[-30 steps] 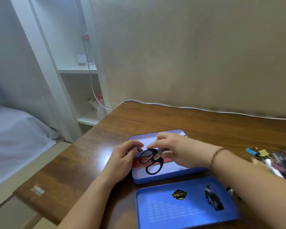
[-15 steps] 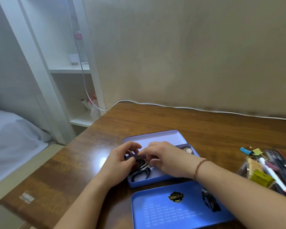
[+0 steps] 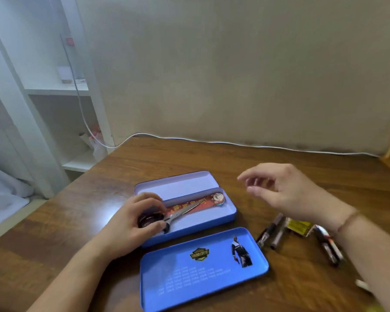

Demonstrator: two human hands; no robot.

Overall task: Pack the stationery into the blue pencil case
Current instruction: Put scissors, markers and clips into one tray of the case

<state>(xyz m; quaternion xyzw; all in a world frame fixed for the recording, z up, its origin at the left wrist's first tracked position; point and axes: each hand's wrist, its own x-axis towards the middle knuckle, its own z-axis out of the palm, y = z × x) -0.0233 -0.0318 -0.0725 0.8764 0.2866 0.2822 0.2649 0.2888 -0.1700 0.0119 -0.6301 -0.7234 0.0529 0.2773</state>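
Note:
The blue pencil case (image 3: pixel 231 216) lies open on the wooden table (image 3: pixel 212 158), with a second tray behind its front compartment. Black-handled scissors (image 3: pixel 180 213) lie in the front compartment over a red ruler (image 3: pixel 208 200) with a round figure at its right end. My left hand (image 3: pixel 133 221) holds the scissors' black handles at the case's left end. My right hand (image 3: pixel 286 190) hovers above the table to the right of the case, fingers loosely spread and holding nothing. The blue lid (image 3: pixel 203 266) lies flat in front of the case.
Several pens (image 3: pixel 273 230) and a yellow packet (image 3: pixel 298 226) lie on the table right of the lid, partly under my right forearm. A white cable (image 3: pixel 234 144) runs along the back edge. White shelves (image 3: pixel 61 91) and a bed stand to the left.
Both hands were on the scissors in the case. My right hand has let go and lifted away to the right. My left hand stays on the handles. The camera has turned right.

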